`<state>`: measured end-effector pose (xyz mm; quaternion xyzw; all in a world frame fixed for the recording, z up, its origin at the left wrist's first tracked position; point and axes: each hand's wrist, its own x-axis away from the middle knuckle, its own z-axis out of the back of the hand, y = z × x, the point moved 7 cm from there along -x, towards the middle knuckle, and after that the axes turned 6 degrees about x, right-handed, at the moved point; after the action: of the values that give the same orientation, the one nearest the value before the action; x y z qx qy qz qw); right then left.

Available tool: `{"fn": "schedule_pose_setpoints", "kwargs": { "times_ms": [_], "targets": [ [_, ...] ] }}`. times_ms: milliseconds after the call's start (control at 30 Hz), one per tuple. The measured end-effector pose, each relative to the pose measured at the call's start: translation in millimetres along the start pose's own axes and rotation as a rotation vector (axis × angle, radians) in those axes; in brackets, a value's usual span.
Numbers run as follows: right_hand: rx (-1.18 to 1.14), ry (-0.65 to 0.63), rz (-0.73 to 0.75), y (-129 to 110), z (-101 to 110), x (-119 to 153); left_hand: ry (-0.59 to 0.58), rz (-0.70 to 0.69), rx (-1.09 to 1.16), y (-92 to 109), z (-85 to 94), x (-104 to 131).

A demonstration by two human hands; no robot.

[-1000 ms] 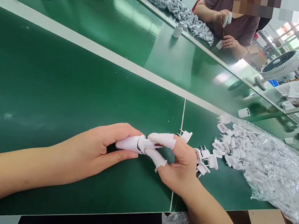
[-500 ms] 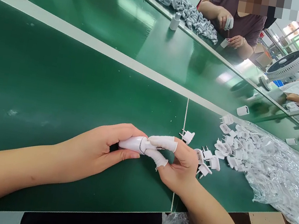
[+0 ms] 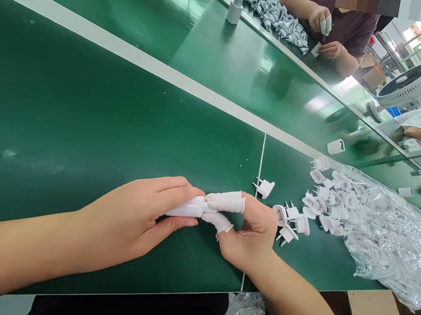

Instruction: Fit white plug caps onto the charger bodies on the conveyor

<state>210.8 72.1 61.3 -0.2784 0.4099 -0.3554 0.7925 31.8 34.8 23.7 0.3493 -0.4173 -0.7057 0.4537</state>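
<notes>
Between my hands is a glossy white housing (image 3: 191, 207), low in the middle of the view. My left hand (image 3: 158, 205) pinches its body between thumb and fingers. From the right, my right hand (image 3: 242, 219), with white covers on thumb and forefinger, is closed on the white plug piece (image 3: 208, 208) at the housing's right end; the fingertips hide most of that piece. The two parts meet with no gap that I can make out. Just right of my right hand lie several loose white plug pieces (image 3: 292, 214), and a single one (image 3: 265, 188) lies above it.
A clear plastic bag (image 3: 390, 241) spills white plug pieces at the right. Pale strips cross the green table (image 3: 82, 104). White housings (image 3: 235, 10) stand or lie farther back. Across the table a person (image 3: 336, 33) handles small white parts. Open cartons (image 3: 372, 313) sit below the front edge.
The dark seam seen earlier between the housing and the plug piece no longer shows. My hands keep their grip in nearly the same place. Housings on the far strip have moved left.
</notes>
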Motion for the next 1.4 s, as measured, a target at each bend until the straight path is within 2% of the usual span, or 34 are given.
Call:
{"fn": "schedule_pose_setpoints", "kwargs": {
  "times_ms": [167,233,333,400,467,567,800,933,1033,1167,1267,1400],
  "targets": [
    [0.004,0.002,0.013,-3.5,-5.1,3.6,0.007,-0.116,-0.02,6.2,-2.8,3.9],
    [-0.019,0.0,-0.002,-3.1,-7.5,3.5,0.025,-0.112,-0.005,4.6,-2.2,3.8],
    [-0.111,-0.039,-0.115,5.3,-11.0,1.7,0.079,0.05,0.128,-8.0,0.3,-0.5],
    [-0.193,-0.062,-0.22,13.2,-11.0,0.7,0.102,0.184,0.325,-17.6,-1.2,-3.8],
    [-0.245,-0.061,-0.258,16.7,-7.5,-0.6,0.115,0.247,0.525,-22.0,-4.5,-6.2],
    [-0.197,-0.036,-0.157,11.8,0.9,-4.3,0.128,0.217,0.653,-21.3,-7.0,-7.0],
    [-0.062,0.043,0.131,-4.4,5.4,-5.6,0.094,0.163,0.672,-22.2,-10.8,-0.2],
    [0.016,0.064,0.173,-7.6,5.0,-2.1,-0.005,0.096,0.786,-11.1,-13.1,1.8],
    [0.069,0.081,0.214,-13.6,5.9,-0.3,-0.022,0.073,0.883,-3.9,-11.5,2.2],
    [0.069,0.102,0.239,-20.1,7.1,0.2,-0.043,0.119,0.968,-5.6,-13.2,2.8],
    [0.05,0.114,0.244,-21.2,8.6,0.7,-0.079,0.089,1.003,-5.9,-14.0,4.1],
    [0.067,0.105,0.242,-20.3,8.3,1.4,-0.069,0.094,0.988,-6.9,-13.0,6.1]
  ]
}}
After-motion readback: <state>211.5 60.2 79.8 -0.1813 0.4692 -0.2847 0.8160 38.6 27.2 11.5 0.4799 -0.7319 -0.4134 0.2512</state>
